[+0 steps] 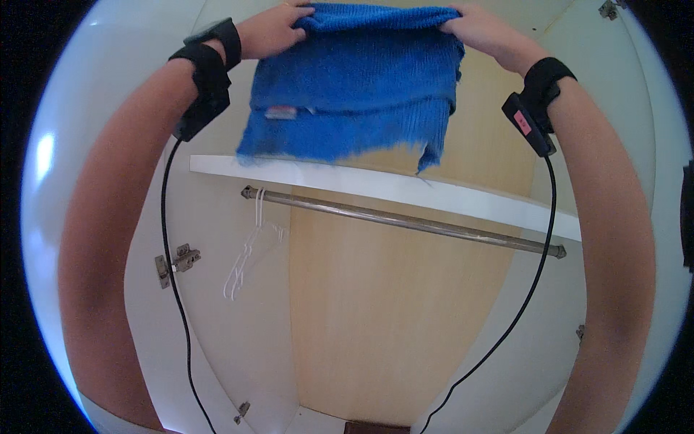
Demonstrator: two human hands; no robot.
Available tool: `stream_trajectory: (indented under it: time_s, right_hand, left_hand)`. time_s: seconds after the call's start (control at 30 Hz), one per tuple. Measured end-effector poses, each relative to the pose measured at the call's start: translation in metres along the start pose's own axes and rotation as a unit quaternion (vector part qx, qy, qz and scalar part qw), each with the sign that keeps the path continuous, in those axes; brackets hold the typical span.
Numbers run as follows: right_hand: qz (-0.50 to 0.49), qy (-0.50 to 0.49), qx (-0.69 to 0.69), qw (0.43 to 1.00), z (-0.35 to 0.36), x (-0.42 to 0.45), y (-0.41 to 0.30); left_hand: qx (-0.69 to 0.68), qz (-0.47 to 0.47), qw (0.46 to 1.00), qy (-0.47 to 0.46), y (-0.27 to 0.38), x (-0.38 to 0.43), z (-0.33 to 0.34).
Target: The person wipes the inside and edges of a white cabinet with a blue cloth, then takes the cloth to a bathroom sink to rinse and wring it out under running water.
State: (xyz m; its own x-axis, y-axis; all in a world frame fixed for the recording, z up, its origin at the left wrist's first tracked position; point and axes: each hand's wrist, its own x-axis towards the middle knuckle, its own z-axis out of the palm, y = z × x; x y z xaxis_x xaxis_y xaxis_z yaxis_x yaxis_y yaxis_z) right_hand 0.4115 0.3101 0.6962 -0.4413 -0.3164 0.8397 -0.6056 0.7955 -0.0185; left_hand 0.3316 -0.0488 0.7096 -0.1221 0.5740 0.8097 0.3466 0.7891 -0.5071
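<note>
A blue ribbed cloth point(358, 70), folded over itself, hangs from both hands in front of the upper part of an open wardrobe. My left hand point(277, 31) grips its top left corner. At the top right corner, my right hand point(480, 30) pinches the fabric. The lower edge is frayed and uneven, and a small label is sewn near the left side. Behind and just below the cloth runs a white shelf point(390, 187). Each wrist wears a black strap with a small device and a cable.
Under the shelf, a metal clothes rail point(401, 218) spans the wardrobe. White wire hangers point(246, 252) hang at its left end. Metal hinges point(187, 257) hold the open doors at the sides. A dark brown object point(377, 428) shows at the bottom edge.
</note>
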Motion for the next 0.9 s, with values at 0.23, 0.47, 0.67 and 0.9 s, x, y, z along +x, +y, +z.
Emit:
stream_trajectory:
  time_s: [0.23,0.47,0.67,0.9]
  right_hand:
    - [0.066,-0.247,-0.043,0.966,0.036,-0.036,-0.002]
    - [0.229,-0.437,-0.066,0.867,0.052,-0.041,-0.043]
    - [0.359,-0.507,-0.065,0.781,0.107,-0.015,-0.089]
    - [0.317,-0.434,-0.122,0.834,0.167,0.012,-0.138]
  left_hand:
    - [-0.105,-0.12,0.939,-0.305,0.088,-0.033,0.004]
    - [-0.146,-0.195,0.828,-0.505,0.119,-0.035,-0.003]
    - [-0.182,-0.168,0.887,-0.39,0.079,-0.037,0.006]
    - [-0.224,0.008,0.974,-0.044,0.004,-0.045,0.036]
